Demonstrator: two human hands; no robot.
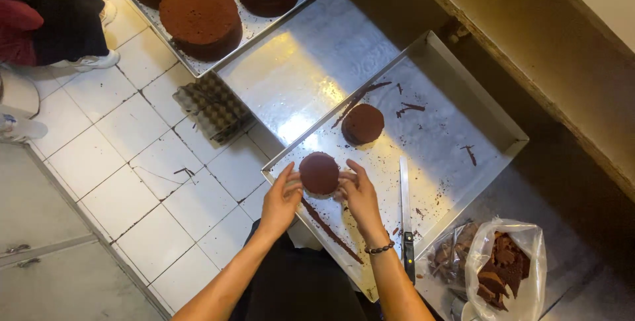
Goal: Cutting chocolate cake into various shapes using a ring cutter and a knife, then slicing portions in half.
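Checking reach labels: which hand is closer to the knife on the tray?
Right. The right hand cups the small round cake just beside the knife, which lies off its outer side. The left hand is on the cake's far side, farther away.

Your left hand (pixel 281 199) and right hand (pixel 360 195) cup a small round chocolate cake (pixel 319 173) on a metal tray (pixel 489 113); knife (pixel 405 215) alongside.

Tray (pixel 489 119) is mostly open beyond the gripped cake (pixel 319 173), only a second small cake (pixel 362 124) just past it, knife (pixel 405 215) lying right of the right hand (pixel 359 195).
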